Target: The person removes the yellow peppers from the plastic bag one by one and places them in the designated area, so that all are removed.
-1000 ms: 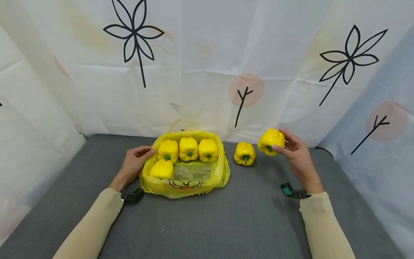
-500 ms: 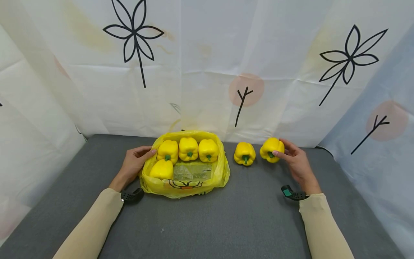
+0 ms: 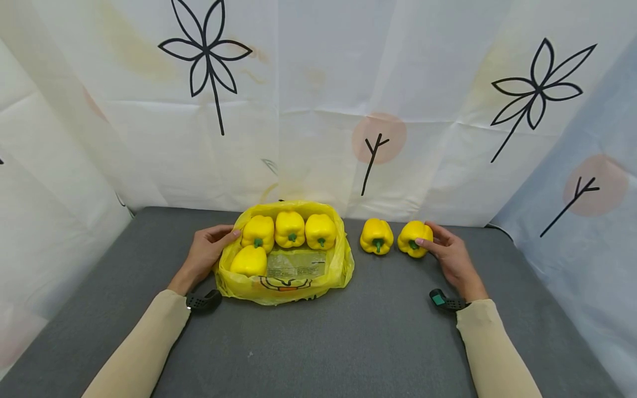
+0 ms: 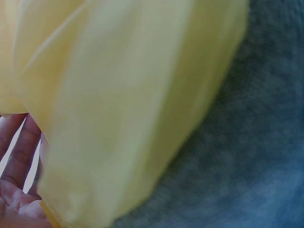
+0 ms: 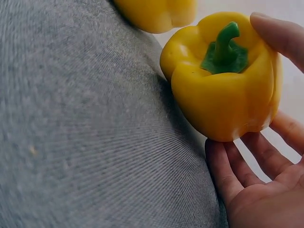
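Observation:
My right hand (image 3: 450, 251) holds a yellow bell pepper (image 3: 410, 232) at the right, close over the table. In the right wrist view the thumb lies on top of this bell pepper (image 5: 228, 95) by its green stem, the fingers under its side. Just left of it sits another yellow bell pepper (image 3: 374, 229). My left hand (image 3: 206, 251) grips the left rim of a yellow plastic bag (image 3: 286, 293), thumb at the edge. Inside the bag are several bell peppers (image 3: 290, 225), three along the back and one at front left. The bag's side (image 4: 118, 104) fills most of the left wrist view.
A dark grey cloth-covered table (image 3: 318, 348) lies under everything. Behind it hangs a white curtain (image 3: 318, 149) with flower and twig drawings, close to the back row of peppers. More fabric (image 3: 597, 232) closes off the right side.
My right hand has lowered its bell pepper toward the table and brought it slightly left, closer to the other loose one. The left hand and the bag have stayed where they were.

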`<action>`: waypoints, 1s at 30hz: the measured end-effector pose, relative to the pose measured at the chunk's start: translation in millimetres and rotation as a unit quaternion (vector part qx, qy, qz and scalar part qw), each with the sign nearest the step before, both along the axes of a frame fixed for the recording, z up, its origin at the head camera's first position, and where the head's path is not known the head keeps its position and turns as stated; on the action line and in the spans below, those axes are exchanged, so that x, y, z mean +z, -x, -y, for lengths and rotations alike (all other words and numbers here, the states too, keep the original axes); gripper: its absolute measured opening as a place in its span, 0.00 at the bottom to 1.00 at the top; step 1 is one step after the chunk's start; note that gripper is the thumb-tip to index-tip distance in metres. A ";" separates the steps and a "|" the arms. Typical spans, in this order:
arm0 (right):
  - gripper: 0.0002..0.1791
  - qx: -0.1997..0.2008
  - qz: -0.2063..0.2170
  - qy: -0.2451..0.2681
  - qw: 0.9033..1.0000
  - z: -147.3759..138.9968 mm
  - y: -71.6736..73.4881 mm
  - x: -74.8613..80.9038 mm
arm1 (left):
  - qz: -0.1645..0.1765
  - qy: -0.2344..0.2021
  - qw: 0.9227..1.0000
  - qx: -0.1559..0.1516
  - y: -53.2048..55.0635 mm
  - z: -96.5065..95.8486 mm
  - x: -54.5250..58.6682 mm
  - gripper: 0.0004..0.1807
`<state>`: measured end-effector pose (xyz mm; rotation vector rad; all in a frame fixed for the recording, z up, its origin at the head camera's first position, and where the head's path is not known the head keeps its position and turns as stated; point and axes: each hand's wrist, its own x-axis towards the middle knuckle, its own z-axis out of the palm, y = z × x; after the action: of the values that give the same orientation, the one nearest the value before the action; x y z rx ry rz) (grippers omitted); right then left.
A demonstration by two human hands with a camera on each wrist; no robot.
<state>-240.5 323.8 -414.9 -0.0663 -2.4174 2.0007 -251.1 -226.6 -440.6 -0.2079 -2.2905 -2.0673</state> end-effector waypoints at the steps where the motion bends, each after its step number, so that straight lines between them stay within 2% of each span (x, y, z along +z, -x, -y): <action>1: 0.46 -0.002 0.000 0.000 1.000 0.4 0.2 -0.1 | -0.001 -0.001 1.000 0.000 0.0 0.0 0.0 0.27; 11: 0.45 -0.003 -0.003 -0.036 0.999 3.1 1.3 -5.8 | -0.003 -0.003 1.000 -0.001 -0.8 0.2 0.7 0.26; 30: 0.46 0.026 0.007 -0.045 0.999 5.5 2.0 -3.2 | -0.002 0.005 1.000 -0.006 -1.6 0.2 1.9 0.28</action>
<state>-242.5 318.3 -418.0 -0.0186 -2.5402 1.9130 -249.5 -226.8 -438.7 -0.2271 -2.3040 -2.0579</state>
